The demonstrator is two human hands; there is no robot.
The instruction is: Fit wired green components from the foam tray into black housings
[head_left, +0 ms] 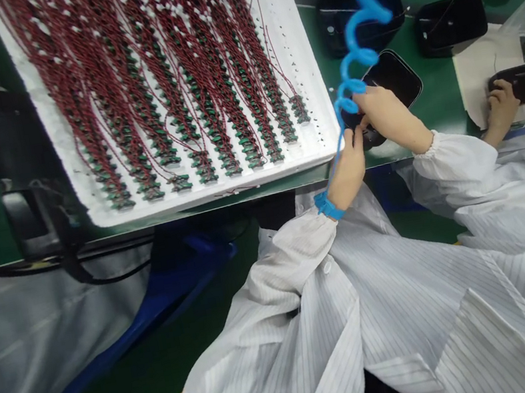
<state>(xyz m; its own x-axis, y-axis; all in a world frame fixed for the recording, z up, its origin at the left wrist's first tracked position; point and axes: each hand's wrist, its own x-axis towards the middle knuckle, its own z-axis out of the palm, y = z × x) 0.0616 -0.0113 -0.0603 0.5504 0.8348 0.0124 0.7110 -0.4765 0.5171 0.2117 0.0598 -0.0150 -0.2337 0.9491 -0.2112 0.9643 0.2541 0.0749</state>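
Over the bench edge, my left hand (pixel 346 169) and my right hand (pixel 390 114) meet with bent fingers on a dark, glossy black part (pixel 372 137). Fingers cover much of it, so its exact kind cannot be made out. Just behind my right hand lies a black housing (pixel 397 79) with rounded corners and a shiny face. A blue wrist strap (pixel 329 206) circles my left wrist. Its blue coiled cord (pixel 362 55) hangs in front of my fingers and partly hides them.
A white foam tray (pixel 319 88) bears rows of small green circuit boards (pixel 250 148) with dark red wires and white connectors. More black housings (pixel 450 22) lie behind. At right, a co-worker's hand (pixel 501 108) holds a black item. Black equipment with cables (pixel 32 217) stands left.
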